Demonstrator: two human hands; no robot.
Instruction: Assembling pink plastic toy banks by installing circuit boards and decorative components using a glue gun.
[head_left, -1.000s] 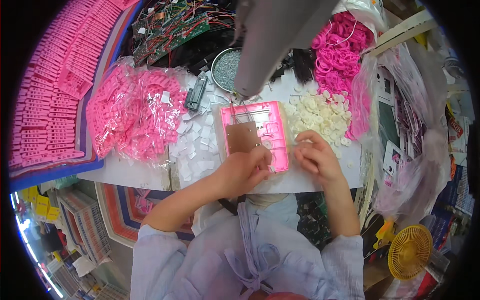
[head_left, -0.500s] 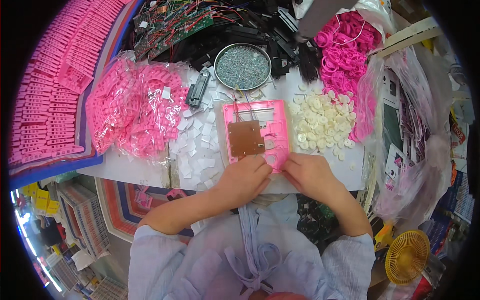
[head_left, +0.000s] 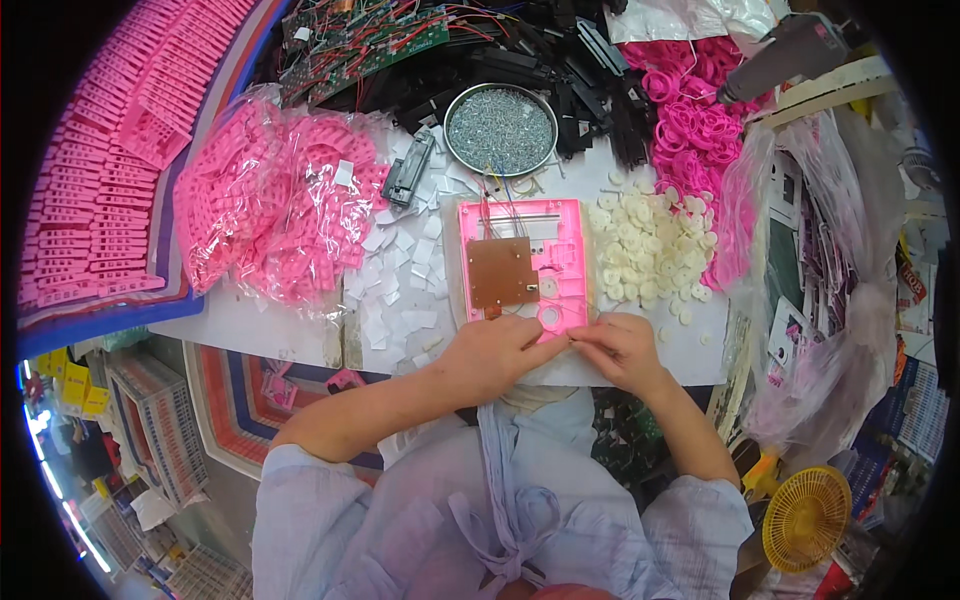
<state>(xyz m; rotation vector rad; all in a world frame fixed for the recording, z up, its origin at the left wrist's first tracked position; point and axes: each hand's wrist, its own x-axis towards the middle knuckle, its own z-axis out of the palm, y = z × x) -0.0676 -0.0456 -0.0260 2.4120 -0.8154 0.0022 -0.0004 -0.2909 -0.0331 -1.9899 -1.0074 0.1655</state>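
Note:
A pink plastic housing (head_left: 574, 240) lies in front of me with its open inner side up. On its left part rests a brown circuit board (head_left: 503, 272), with thin wires running off the far edge. My left hand (head_left: 490, 352) is closed at the housing's near edge, one digit stretched toward the near right corner. At that corner my right hand (head_left: 622, 350) has its thumb and fingertips pinched together; whatever is between them is too small to name. The fingertips of both hands almost meet there.
Beyond the housing stands a round metal dish (head_left: 500, 130) of small screws. White plastic discs (head_left: 655, 245) lie to the right, white paper pieces (head_left: 395, 285) and bagged pink parts (head_left: 300, 210) to the left. A dark electric screwdriver (head_left: 785, 60) hangs at the upper right.
My right hand has drawn slightly back from the housing's inside to its near right corner, fingertips pinched. The left hand has shifted along the near edge. The hanging screwdriver has swung right.

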